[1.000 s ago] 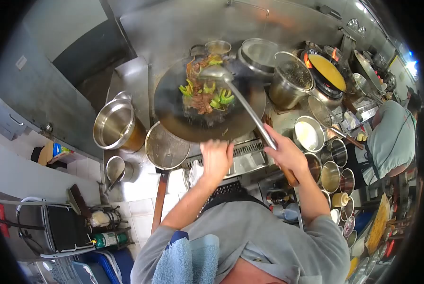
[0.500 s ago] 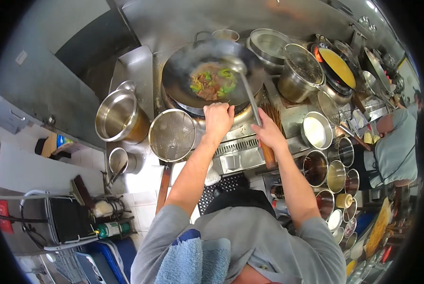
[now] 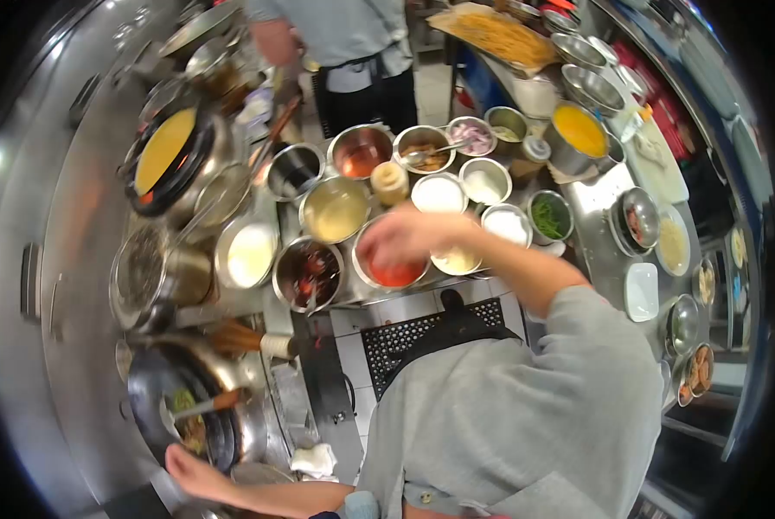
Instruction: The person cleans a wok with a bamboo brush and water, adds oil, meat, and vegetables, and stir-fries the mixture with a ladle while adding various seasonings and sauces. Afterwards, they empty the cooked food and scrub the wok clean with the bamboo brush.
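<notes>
Wok (image 3: 150, 398) on the stove at the lower left: black, wide, slightly blurred. Inside it, food (image 3: 194, 432), green pieces beside brown ones. A ladle (image 3: 199, 408) lies over the food, hiding part of it, its wooden handle pointing right across the rim.

Left hand (image 3: 187, 468) at the wok's lower rim; whether its fingers are clamped there, cannot tell. Right hand (image 3: 405, 239) above the red sauce bowl (image 3: 396, 275), fingers pointing down and smeared by blur (apart or together, cannot tell). It covers much of that bowl's upper side.

Left of the red sauce: a bowl of dark sauce (image 3: 310, 275), then a bowl of white contents (image 3: 251, 255). Behind: a bowl of pale yellow liquid (image 3: 336, 210) and a squeeze bottle (image 3: 390, 183). Toward the right, a bowl of chopped greens (image 3: 549, 216) on the steel counter (image 3: 588, 246).

Between wok and bowls, a bundle of thin sticks (image 3: 232, 337). White cloth (image 3: 315, 461) near the wok's right side. A co-worker (image 3: 344, 43) stands beyond the bowls.
</notes>
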A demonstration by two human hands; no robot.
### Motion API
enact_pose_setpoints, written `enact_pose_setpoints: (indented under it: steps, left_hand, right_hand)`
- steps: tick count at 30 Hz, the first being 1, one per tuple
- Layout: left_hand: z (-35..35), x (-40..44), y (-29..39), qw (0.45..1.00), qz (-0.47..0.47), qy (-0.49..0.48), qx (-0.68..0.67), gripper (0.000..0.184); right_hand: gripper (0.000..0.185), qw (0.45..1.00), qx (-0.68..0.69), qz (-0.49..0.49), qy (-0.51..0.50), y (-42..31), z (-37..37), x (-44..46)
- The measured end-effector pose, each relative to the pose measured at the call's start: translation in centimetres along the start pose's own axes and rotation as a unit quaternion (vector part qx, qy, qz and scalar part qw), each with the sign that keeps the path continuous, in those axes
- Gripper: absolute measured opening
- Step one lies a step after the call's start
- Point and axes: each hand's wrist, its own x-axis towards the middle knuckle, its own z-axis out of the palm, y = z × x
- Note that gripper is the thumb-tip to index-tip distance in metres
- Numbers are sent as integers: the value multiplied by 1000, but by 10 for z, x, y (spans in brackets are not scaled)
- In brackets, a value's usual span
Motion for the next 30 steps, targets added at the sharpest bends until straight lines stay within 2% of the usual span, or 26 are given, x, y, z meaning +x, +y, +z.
enact_pose_setpoints:
  steps: [1,3,4,5,6,7,8,9,11,12,13,14,15,16,18,19,20,21,22,23,24,25,26,27,28,30]
  left_hand:
    - [11,-12,80,997,1,50,-63,16]
    - [52,-42,173,961,63,-66,-261,12]
    - [78,-61,212,896,77,-255,-356,9]
    - [116,-90,263,818,46,-383,-426,13]
    - [157,-118,308,741,-77,-520,-417,17]
    - [211,-151,333,695,-70,-614,-367,21]
    - [271,-188,344,688,96,-633,-343,22]
    - [302,-209,381,698,158,-644,-270,21]
    - [387,-272,407,736,294,-504,-342,25]
    - [421,-299,416,767,329,-450,-317,35]
    - [433,-311,433,776,323,-494,-222,40]
    - [443,-317,449,763,323,-544,-136,37]
    - [468,-332,448,762,335,-537,-137,30]
    - [487,-338,446,745,351,-554,-121,24]
    - [494,-341,444,750,296,-573,-147,17]
    - [496,-346,430,763,253,-532,-266,16]
    - [470,-330,430,748,131,-569,-316,17]
    - [473,-332,413,779,203,-466,-366,14]
    - [455,-319,405,793,174,-430,-393,9]
    - [438,-313,398,835,151,-449,-280,9]
    - [429,-308,393,841,83,-472,-252,12]
    - [453,-327,377,870,137,-415,-228,10]
    - [436,-313,385,907,108,-353,-202,10]
    - [418,-294,388,876,65,-455,-145,11]
    - [421,-291,388,866,24,-483,-127,12]
    - [430,-288,391,865,24,-497,-73,15]
  right_hand:
    - [40,983,27,128,130,11,-58,-37]
    - [30,890,41,203,406,110,-154,-72]
    - [26,851,-26,231,470,167,-195,-89]
    - [25,828,6,267,493,186,-223,-100]
    - [21,834,-6,286,471,204,-248,-105]
    - [20,846,-123,313,415,213,-265,-111]
    - [19,844,-234,334,349,219,-277,-113]
    - [19,828,-346,344,276,222,-291,-113]
    - [11,798,-517,299,78,262,-299,-116]
    - [16,810,-464,352,63,276,-297,-117]
    - [27,805,-460,373,37,274,-294,-114]
    - [40,821,-442,362,-15,309,-298,-111]
    - [44,821,-463,332,-21,339,-297,-112]
    - [38,814,-431,389,-30,316,-289,-106]
    - [25,840,-422,340,15,328,-276,-110]
    - [25,842,-397,364,-24,327,-277,-108]
    - [24,843,-409,349,5,290,-271,-105]
    - [28,824,-461,319,-81,320,-279,-106]
    - [33,800,-507,276,-160,351,-288,-108]
    - [32,828,-464,302,-89,334,-284,-104]
    - [30,852,-415,319,-14,311,-281,-98]
    - [29,857,-430,276,-58,384,-303,-99]
    - [32,829,-499,221,-119,400,-316,-101]
    - [53,821,-487,268,-133,455,-343,-109]
    - [57,849,-382,349,-107,412,-341,-91]
    - [37,850,-319,413,-75,334,-318,-89]
